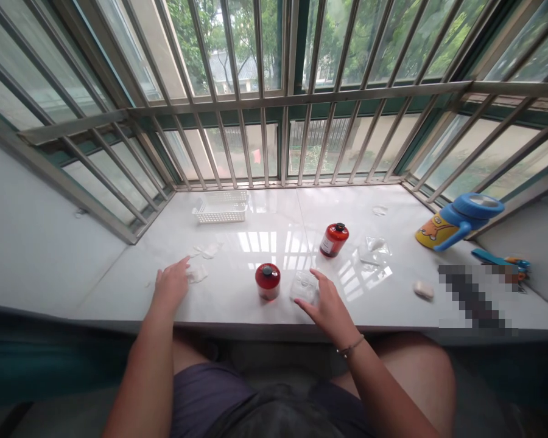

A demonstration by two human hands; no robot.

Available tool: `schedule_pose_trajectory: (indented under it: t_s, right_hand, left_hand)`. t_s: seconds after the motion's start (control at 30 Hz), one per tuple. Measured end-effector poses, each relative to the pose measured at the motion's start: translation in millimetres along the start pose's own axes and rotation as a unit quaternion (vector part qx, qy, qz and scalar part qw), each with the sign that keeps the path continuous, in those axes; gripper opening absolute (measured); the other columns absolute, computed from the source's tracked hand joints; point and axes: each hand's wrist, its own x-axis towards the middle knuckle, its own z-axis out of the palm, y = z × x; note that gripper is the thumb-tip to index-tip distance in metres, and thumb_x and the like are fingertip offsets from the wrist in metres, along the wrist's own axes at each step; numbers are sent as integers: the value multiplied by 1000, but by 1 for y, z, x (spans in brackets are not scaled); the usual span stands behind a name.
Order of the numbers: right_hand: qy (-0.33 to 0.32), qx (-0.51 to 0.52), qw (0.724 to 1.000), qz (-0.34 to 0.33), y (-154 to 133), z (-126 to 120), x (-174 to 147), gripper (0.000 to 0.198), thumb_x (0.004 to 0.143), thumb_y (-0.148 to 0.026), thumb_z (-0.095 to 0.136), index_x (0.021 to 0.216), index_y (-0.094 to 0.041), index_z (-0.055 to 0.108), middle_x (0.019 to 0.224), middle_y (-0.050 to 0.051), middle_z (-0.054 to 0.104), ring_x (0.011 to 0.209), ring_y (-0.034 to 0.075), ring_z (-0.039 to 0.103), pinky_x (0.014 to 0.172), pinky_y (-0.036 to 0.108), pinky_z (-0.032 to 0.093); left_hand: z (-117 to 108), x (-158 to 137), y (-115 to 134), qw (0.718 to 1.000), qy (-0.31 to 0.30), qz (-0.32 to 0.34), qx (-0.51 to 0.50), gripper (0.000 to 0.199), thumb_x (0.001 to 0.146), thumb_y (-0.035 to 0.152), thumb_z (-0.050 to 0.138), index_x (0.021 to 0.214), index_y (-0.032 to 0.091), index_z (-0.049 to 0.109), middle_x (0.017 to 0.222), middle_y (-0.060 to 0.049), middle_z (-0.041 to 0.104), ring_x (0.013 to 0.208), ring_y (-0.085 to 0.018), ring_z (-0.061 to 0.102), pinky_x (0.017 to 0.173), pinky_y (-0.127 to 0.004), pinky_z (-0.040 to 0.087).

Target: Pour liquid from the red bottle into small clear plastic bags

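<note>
- Found the right hand (pixel 323 301) with thumb and fingers parted around the clear plastic tray (pixel 303 285) on the bench (pixel 219 307); could not tell firm grip from mere touch.
- Saw the left hand (pixel 171 287) with a loose, unclosed grip, nothing visibly held, just beside a thin white scrap (pixel 198 275).
- Noted the near red bottle (pixel 268 284) upright between both hands, close to the tray; judged toppling possible from a sideways knock by the right hand.
- Judged the far red bottle (pixel 334 240) exposed to a bump from overreaching.
- Thought the tray liable to skid on the glossy surface if pinched by one edge.
</note>
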Motion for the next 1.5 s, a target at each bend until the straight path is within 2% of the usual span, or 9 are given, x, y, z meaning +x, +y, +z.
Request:
schedule_pose_trajectory:
  t_s: [0.27, 0.4, 0.5, 0.63, 0.77, 0.83, 1.03, 1.27, 1.5]
  right_hand:
    - [17, 59, 997, 47, 3, 2, 0, 74, 91, -49, 80, 152, -25, 44, 141, 15, 64, 134, 36, 65, 114, 60, 56]
    - [64, 63, 995, 52, -9, -11, -2, 77, 90, -57, 81, 151, -24, 46, 138, 16, 66, 131, 35, 67, 110, 57, 58]
    - [92, 74, 992, 36, -27, -21, -1, 79, 90, -59, 82, 151, -25, 46, 140, 17, 67, 129, 35, 69, 107, 55, 60]
    - [103, 83, 991, -2, -54, -36, 1, 81, 90, -56, 84, 154, -27, 44, 141, 16, 66, 130, 35, 69, 105, 53, 61]
    - [95, 76, 991, -51, -80, -46, -3, 87, 89, -51, 87, 159, -29, 39, 142, 16, 65, 128, 35, 69, 102, 52, 63]
    - [85, 72, 991, -67, -91, -48, -6, 89, 89, -49, 88, 160, -30, 38, 141, 15, 66, 125, 34, 70, 102, 53, 63]
    - [53, 69, 993, -81, -109, -48, -10, 92, 87, -44, 91, 160, -30, 37, 136, 15, 69, 124, 36, 71, 100, 54, 63]
    - [45, 59, 995, -67, -108, -46, -10, 90, 85, -40, 92, 158, -30, 41, 134, 14, 71, 121, 35, 73, 98, 52, 65]
    - [37, 66, 995, -66, -109, -45, -10, 85, 87, -39, 89, 157, -29, 41, 137, 14, 70, 123, 34, 72, 99, 51, 65]
  left_hand:
    - [-10, 7, -5, 999, 26, 22, -31, 50, 88, 13, 63, 138, 17, 65, 120, -10, 82, 118, -34, 71, 117, -51, 46]
    - [-25, 9, 8, 981, 91, -50, -165, 56, 94, 32, 69, 147, 22, 57, 131, -11, 78, 123, -34, 70, 111, -51, 53]
    - [-41, 8, 33, 923, 158, -107, -335, 66, 90, 42, 79, 148, 25, 54, 132, -11, 75, 131, -33, 68, 112, -50, 54]
    - [-73, 3, 85, 800, 207, -63, -560, 69, 80, 38, 92, 140, 24, 58, 114, -6, 74, 128, -28, 70, 115, -48, 54]
    - [-107, -17, 148, 688, 185, 1, -702, 63, 78, 33, 97, 130, 26, 62, 113, -5, 77, 123, -25, 73, 108, -42, 59]
    - [-117, -33, 177, 659, 156, 35, -735, 62, 78, 34, 97, 129, 26, 63, 111, -4, 78, 117, -23, 75, 106, -41, 61]
    - [-118, -80, 232, 661, 34, 82, -745, 55, 86, 30, 92, 131, 27, 61, 114, -7, 81, 114, -25, 78, 101, -39, 63]
    - [-98, -100, 245, 658, -50, 98, -745, 47, 94, 26, 84, 133, 27, 57, 122, -9, 78, 126, -29, 75, 109, -46, 60]
    - [-83, -105, 237, 768, -95, 75, -629, 50, 95, 30, 83, 137, 29, 57, 133, -10, 73, 132, -28, 70, 115, -45, 54]
